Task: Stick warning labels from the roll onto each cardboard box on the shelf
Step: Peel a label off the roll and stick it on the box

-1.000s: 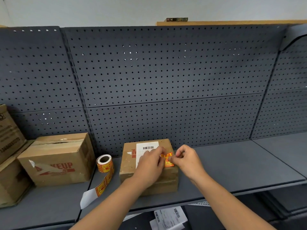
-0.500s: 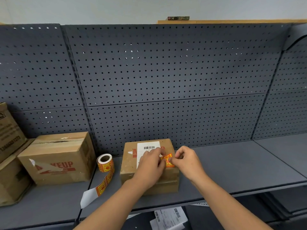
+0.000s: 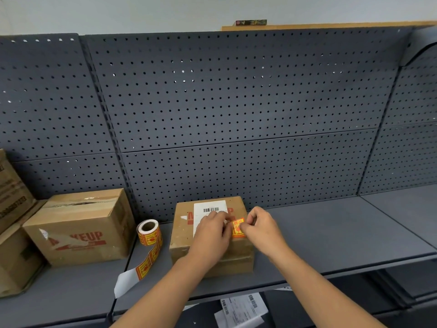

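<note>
A small cardboard box (image 3: pixel 186 235) with a white barcode label stands on the grey shelf (image 3: pixel 319 240) in front of me. An orange-and-yellow warning label (image 3: pixel 238 227) lies on its top right part. My left hand (image 3: pixel 212 235) rests on the box top with its fingertips at the label's left edge. My right hand (image 3: pixel 261 227) pinches the label's right edge with curled fingers. The label roll (image 3: pixel 149 232) stands left of the box, its strip (image 3: pixel 147 261) trailing over the shelf's front edge.
A bigger box printed MAKEUP (image 3: pixel 80 229) sits to the left, with more cardboard boxes (image 3: pixel 14 233) stacked at the far left. Dark pegboard (image 3: pixel 236 102) backs the shelf. Printed papers (image 3: pixel 241 308) lie on the shelf below.
Both hands have stayed at the label on the small box, with only slight finger movement. The view has shifted a little.
</note>
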The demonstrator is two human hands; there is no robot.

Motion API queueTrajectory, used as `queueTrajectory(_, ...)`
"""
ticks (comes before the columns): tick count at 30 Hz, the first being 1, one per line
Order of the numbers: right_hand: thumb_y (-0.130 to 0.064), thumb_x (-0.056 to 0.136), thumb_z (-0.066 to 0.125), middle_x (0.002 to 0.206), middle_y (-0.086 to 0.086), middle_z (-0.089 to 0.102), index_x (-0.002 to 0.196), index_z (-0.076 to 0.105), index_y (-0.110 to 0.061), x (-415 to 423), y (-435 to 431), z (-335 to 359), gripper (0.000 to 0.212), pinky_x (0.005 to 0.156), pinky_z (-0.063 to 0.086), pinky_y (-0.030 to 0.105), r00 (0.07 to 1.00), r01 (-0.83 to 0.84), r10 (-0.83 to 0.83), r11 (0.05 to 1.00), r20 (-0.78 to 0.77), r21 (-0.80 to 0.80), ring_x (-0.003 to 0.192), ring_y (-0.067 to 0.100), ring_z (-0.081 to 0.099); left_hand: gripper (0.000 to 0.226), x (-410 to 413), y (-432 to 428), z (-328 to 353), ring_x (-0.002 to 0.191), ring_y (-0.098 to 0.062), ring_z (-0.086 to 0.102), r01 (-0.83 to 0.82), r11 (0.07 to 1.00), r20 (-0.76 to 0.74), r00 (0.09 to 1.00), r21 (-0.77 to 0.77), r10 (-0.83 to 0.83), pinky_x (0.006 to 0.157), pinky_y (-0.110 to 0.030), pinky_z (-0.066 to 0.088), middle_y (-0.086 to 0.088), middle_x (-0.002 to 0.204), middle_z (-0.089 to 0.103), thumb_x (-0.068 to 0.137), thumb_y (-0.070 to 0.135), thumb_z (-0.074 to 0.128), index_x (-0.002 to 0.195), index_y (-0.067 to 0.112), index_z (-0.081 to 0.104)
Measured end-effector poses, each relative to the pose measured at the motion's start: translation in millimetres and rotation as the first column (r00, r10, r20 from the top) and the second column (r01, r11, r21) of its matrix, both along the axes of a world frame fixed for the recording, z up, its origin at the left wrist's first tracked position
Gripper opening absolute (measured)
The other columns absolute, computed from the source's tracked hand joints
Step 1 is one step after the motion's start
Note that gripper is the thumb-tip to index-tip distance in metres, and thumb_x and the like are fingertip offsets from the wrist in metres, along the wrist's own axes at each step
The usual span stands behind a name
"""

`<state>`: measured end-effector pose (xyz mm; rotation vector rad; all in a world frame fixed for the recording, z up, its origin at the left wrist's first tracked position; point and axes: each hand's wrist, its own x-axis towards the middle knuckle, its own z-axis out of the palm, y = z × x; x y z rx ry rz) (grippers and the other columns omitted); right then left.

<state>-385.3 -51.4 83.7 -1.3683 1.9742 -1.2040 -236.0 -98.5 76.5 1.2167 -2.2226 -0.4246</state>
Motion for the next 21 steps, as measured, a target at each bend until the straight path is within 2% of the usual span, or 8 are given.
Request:
queueTrajectory(4, -0.024, 0.09, 0.073, 0.074, -0.001, 0.057, 0.081, 0.051, -0.015, 6.7, 0.4, -3.3, 0.025, 0.054, 0.039, 0.025, 0.999, 0.024, -0.026, 0.998, -0.042, -0.057, 0.065, 0.013, 0.05, 0.034, -3.2, -1.8, 2.6, 0.079, -0.011, 0.059, -0.019, 0.996, -0.068, 0.997, 0.082, 0.024, 0.07, -0.027, 0.048, 0.007, 0.084, 0.063, 0.103, 0.024, 0.058, 0.136, 0.021, 0.05)
queueTrajectory(8, -0.03, 0.093, 0.075, 0.078, -0.001, 0.057, 0.085, 0.048, -0.015, 9.9, 1.3, -13.2, 0.032, 0.054, 0.036, 0.019, 0.997, 0.013, -0.023, 0.988, -0.07, -0.151, 0.067, 0.012, 0.049, 0.026, -3.2, 0.4, 2.8, 0.072, -0.009, 0.059, -0.002, 0.996, -0.084, 0.996, 0.088, 0.009, 0.065, -0.028, 0.048, 0.006, 0.072, 0.061, 0.104, 0.024, 0.058, 0.129, 0.024, 0.049)
queueTrajectory(10, -0.031, 0.095, 0.073, 0.085, -0.001, 0.053, 0.089, 0.047, -0.015, 8.3, 2.5, -18.1, 0.03, 0.06, 0.037, 0.022, 0.995, 0.0, -0.017, 0.986, -0.097, -0.169, 0.073, 0.011, 0.047, 0.023, -1.5, -0.3, 1.2, 0.075, -0.009, 0.06, 0.005, 0.997, -0.08, 0.997, 0.082, 0.001, 0.069, -0.031, 0.053, 0.006, 0.076, 0.062, 0.104, 0.023, 0.058, 0.125, 0.025, 0.05)
queueTrajectory(12, -0.031, 0.099, 0.068, 0.089, -0.002, 0.052, 0.093, 0.047, -0.017, 5.8, 4.2, -22.6, 0.026, 0.062, 0.037, 0.021, 0.995, -0.016, 0.0, 0.986, -0.097, -0.163, 0.076, 0.01, 0.047, 0.017, -0.1, -1.1, 0.7, 0.084, -0.011, 0.059, 0.007, 0.998, -0.064, 0.998, 0.065, -0.003, 0.078, -0.035, 0.055, 0.006, 0.09, 0.062, 0.104, 0.023, 0.057, 0.12, 0.026, 0.053)
queueTrajectory(15, -0.026, 0.104, 0.059, 0.093, -0.002, 0.053, 0.098, 0.045, -0.019, 5.8, 3.7, -25.8, 0.016, 0.061, 0.037, 0.018, 0.998, -0.025, 0.016, 0.989, -0.062, -0.146, 0.079, 0.009, 0.049, 0.014, 0.2, -2.0, 0.0, 0.102, -0.012, 0.053, 0.003, 1.0, -0.029, 1.0, 0.009, -0.003, 0.09, -0.029, 0.051, 0.007, 0.113, 0.056, 0.105, 0.024, 0.055, 0.119, 0.024, 0.057)
queueTrajectory(18, -0.02, 0.107, 0.051, 0.101, -0.001, 0.055, 0.103, 0.045, -0.02, 8.9, 1.8, -29.9, 0.007, 0.065, 0.04, 0.019, 0.999, -0.028, 0.023, 0.99, -0.042, -0.139, 0.087, 0.01, 0.053, 0.016, 0.1, -1.3, -2.6, 0.109, -0.011, 0.049, -0.005, 1.0, -0.013, 1.0, 0.0, 0.005, 0.095, -0.025, 0.047, 0.008, 0.119, 0.054, 0.106, 0.022, 0.053, 0.121, 0.024, 0.056)
queueTrajectory(21, -0.015, 0.107, 0.046, 0.103, 0.001, 0.06, 0.107, 0.048, -0.019, 9.7, -3.1, -27.7, 0.005, 0.067, 0.047, 0.026, 0.997, 0.047, -0.042, 0.995, 0.059, -0.089, 0.089, 0.015, 0.059, 0.017, -1.8, -2.8, -3.3, 0.109, -0.012, 0.051, -0.037, 0.999, -0.018, 0.999, 0.029, 0.038, 0.096, -0.03, 0.051, 0.007, 0.121, 0.056, 0.106, 0.02, 0.052, 0.122, 0.024, 0.055)
